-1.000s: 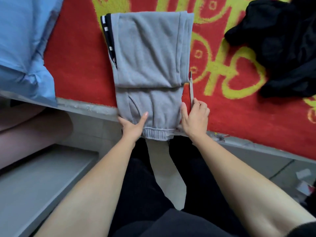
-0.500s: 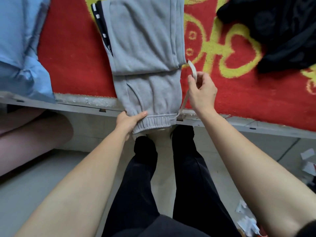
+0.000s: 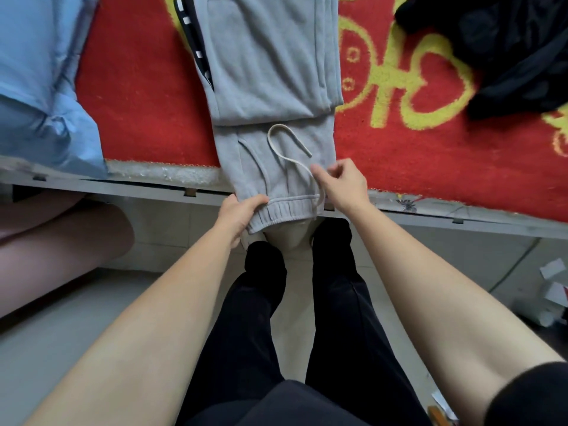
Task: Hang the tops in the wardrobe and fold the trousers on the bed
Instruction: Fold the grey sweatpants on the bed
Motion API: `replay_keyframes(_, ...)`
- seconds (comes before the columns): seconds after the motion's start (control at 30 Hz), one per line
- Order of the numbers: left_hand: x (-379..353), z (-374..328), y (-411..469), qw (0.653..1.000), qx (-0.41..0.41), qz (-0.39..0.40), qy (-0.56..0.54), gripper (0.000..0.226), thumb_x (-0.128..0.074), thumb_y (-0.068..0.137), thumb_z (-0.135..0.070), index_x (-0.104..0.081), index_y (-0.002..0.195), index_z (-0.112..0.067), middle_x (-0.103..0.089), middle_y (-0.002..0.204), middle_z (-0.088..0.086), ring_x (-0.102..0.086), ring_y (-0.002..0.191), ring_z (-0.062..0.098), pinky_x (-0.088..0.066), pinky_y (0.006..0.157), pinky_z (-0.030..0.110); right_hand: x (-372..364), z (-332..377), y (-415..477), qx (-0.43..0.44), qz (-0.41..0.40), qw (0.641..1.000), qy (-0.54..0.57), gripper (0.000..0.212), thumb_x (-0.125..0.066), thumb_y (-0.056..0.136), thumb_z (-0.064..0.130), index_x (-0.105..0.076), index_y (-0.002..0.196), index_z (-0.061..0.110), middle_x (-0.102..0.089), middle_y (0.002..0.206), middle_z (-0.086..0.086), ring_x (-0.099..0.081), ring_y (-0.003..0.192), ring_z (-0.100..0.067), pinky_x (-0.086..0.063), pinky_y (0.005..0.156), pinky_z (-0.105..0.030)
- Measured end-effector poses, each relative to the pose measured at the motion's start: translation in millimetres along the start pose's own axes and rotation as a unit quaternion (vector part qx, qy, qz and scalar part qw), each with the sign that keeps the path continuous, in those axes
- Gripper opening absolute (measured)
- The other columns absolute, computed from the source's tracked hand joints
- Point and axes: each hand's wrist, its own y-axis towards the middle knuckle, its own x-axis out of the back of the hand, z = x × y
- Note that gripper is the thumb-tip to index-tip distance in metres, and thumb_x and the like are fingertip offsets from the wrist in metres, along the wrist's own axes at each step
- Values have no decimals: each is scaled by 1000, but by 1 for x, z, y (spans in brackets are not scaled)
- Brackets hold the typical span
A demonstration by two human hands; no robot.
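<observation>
Trousers: grey trousers are lying folded on the red blanket at 12 o'clock, their elastic waistband hanging over the bed edge.
Left hand: the left hand is gripping the waistband's 9 o'clock corner, thumb on top.
Right hand: the right hand is pinching the pale drawstring, which is looping across the grey fabric.
Surroundings: blue bedding is lying at 10 o'clock, a black garment at 2 o'clock.
</observation>
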Motion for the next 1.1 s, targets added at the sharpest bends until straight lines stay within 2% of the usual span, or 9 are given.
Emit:
replay_keyframes(0.13,8,-5,-7,1000,16,26,5,57,-85,62,-36,-67,112,-16,-77,97,-3,-74,88,14,-58,74,33,-5,-31,-25,-129,168,975,73,76,-71,72,73,-60,121,15,-65,120,2,-61,108,-14,-52,93,-37)
replay_keyframes(0.23,13,-11,-20,999,24,34,-8,54,-83,68,-35,-64,115,-17,-76,102,-1,-74,89,15,-59,70,33,-1,-29,-39,-175,230,936,201,74,-77,74,63,-62,130,16,-65,126,3,-62,116,-14,-54,91,-34)
replay_keyframes(0.37,19,-40,-44,995,72,57,-42,44,-69,80,-21,-62,119,-1,-74,98,12,-71,80,24,-59,66,39,23,2,-52,-176,227,935,207,51,-80,72,57,-75,110,24,-75,99,11,-70,86,-4,-55,74,-28)
replay_keyframes(0.5,16,-105,-68,996,59,60,-36,33,-61,82,-13,-58,113,-4,-67,90,17,-68,67,26,-57,59,39,52,69,-42,-157,167,956,181,46,-80,68,43,-71,98,10,-66,79,-6,-60,60,-20,-48,59,-34)
replay_keyframes(0.6,11,-171,-75,994,39,60,-81,31,-54,83,-10,-61,113,-5,-70,106,18,-71,83,30,-59,62,43,75,132,-18,-111,124,970,179,35,-72,68,44,-66,86,15,-62,66,-2,-52,47,-13,-38,48,-23)
replay_keyframes(0.77,22,-261,-53,961,-67,61,-263,41,-49,94,-46,-53,121,-16,-57,119,15,-62,106,33,-59,72,43,93,197,41,-51,128,903,407,56,-56,90,57,-58,117,8,-71,100,-7,-72,89,-20,-59,63,-31)
replay_keyframes(0.9,18,-251,-27,973,-206,-57,84,57,-55,96,-37,-36,147,-23,-47,139,-2,-54,115,14,-47,93,36,76,178,72,3,29,974,223,29,-54,97,41,-62,109,16,-61,91,1,-60,92,-18,-54,83,-39)
replay_keyframes(1.0,13,-222,-5,824,-320,-77,462,67,-55,96,-26,-24,155,-26,-14,163,3,-26,145,22,-33,112,40,60,139,78,70,46,996,-4,22,-59,91,39,-67,84,19,-60,79,2,-56,83,-18,-45,75,-33)
replay_keyframes(1.1,1,-203,8,739,-267,-54,617,80,-59,94,-31,-9,155,-41,23,162,-4,1,151,26,-34,109,49,50,112,73,69,68,990,-100,44,-63,83,60,-66,74,17,-66,72,5,-61,73,-17,-45,64,-34)
